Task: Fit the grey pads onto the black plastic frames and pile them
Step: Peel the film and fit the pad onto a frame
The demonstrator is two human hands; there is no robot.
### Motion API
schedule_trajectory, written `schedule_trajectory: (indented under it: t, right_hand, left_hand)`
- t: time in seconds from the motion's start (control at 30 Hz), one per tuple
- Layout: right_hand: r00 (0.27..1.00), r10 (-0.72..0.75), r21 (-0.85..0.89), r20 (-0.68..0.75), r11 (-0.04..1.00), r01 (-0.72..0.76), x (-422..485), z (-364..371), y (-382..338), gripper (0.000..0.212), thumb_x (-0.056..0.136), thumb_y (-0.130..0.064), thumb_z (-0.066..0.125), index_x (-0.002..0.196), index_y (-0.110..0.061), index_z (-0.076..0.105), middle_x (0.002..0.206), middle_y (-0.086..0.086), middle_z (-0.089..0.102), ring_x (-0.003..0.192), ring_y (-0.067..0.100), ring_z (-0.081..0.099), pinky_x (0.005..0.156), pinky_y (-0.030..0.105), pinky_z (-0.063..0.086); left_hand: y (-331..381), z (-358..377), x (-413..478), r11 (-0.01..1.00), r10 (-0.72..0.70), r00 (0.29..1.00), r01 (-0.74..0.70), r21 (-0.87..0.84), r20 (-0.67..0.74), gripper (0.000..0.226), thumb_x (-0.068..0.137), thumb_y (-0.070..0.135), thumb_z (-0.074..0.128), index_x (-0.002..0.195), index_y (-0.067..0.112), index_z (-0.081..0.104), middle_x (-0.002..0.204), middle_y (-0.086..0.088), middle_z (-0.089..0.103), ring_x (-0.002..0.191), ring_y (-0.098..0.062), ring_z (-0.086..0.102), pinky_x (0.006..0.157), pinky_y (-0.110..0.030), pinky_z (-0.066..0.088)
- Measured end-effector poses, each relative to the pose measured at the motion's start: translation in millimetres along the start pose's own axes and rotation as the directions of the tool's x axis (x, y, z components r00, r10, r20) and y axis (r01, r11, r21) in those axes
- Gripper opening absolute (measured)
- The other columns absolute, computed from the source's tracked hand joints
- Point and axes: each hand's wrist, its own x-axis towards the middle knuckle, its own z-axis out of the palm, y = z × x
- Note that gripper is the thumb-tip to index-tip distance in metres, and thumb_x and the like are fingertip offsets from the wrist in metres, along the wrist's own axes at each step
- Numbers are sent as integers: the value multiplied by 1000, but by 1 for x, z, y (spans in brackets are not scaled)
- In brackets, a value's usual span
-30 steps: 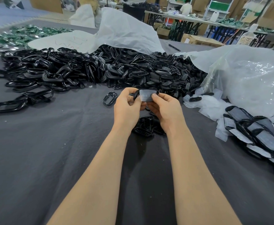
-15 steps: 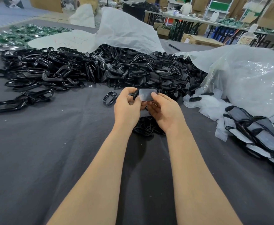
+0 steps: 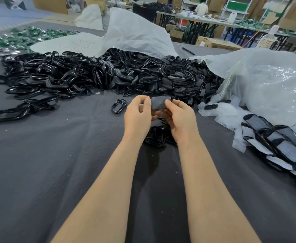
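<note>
Little has shifted: left hand and right hand keep pinching the grey pad by its side edges, just in front of the heap of black frames. It looks light, thin and bendy, so edge grips seem safest against creasing.

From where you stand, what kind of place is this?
Probably a small factory assembly floor: a big heap of black plastic frames on a cloth-covered table, cardboard boxes and more worktables behind.

Dark grey cloth-covered bench; beyond, cardboard boxes, long trestle tables, green-panelled shelving.
</note>
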Motion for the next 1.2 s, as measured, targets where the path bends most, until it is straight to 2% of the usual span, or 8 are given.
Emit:
schedule_trajectory:
  t: [0.27,0.37,0.5,0.63,0.77,1.0,1.13,1.2]
  right_hand:
    - [999,-50,-153,-19,987,47,0,-2,3,20,97,-15,53,83,-14,67,80,3,69,71,12,64,72,28,55]
    - [972,-215,-282,-98,942,181,-2,-1,2,16,96,-13,51,89,-23,62,86,1,68,74,12,65,76,31,56]
    - [886,-453,-460,-98,810,363,-9,0,1,14,88,-7,57,86,-21,59,79,-10,62,73,3,59,71,14,45]
    - [858,-511,-580,-49,714,392,-9,2,4,7,88,-11,61,93,-16,63,93,2,64,79,10,58,70,10,42]
    - [818,-572,-627,-57,658,417,-8,4,7,8,87,-10,63,95,-13,63,96,3,60,71,5,52,67,6,39]
    - [839,-539,-634,-74,675,378,-10,8,7,10,88,-12,63,98,-10,64,101,3,58,75,7,52,70,5,39]
    - [912,-398,-553,-98,784,282,-9,10,5,10,89,-16,63,98,-12,61,106,10,61,87,16,59,82,25,49]
    - [923,-375,-535,-92,800,271,-10,10,4,7,90,-17,62,95,-13,60,106,13,61,88,20,60,83,28,49]
  left_hand:
    - [-2,-2,0,991,22,1000,-19,133,-18,20,96,9,57,88,26,50,83,-7,67,62,0,67,66,-15,55]
    - [-2,-2,0,993,-1,999,5,117,-35,19,96,9,56,88,25,51,80,-6,67,63,-2,68,71,-20,57]
    - [-1,-2,0,996,-6,999,11,94,-49,19,95,8,57,88,25,51,77,-3,67,62,-2,68,70,-19,56]
    - [-1,-2,1,995,-14,999,19,100,-50,18,95,9,58,88,25,52,73,-1,67,62,-3,68,78,-28,58]
    - [-1,-1,1,993,-18,999,24,113,-49,19,95,11,58,87,27,51,74,-3,68,64,-4,69,82,-34,58]
    - [0,-1,-2,988,21,999,-15,151,-35,19,95,11,58,87,26,50,78,-7,71,67,-5,70,80,-33,58]
    - [2,-2,-3,981,59,998,-52,187,-29,20,95,10,58,86,27,50,81,-8,71,68,-5,70,75,-26,58]
    - [2,-2,-4,981,62,997,-54,188,-36,22,95,10,58,85,27,50,81,-7,71,67,-4,69,72,-24,57]
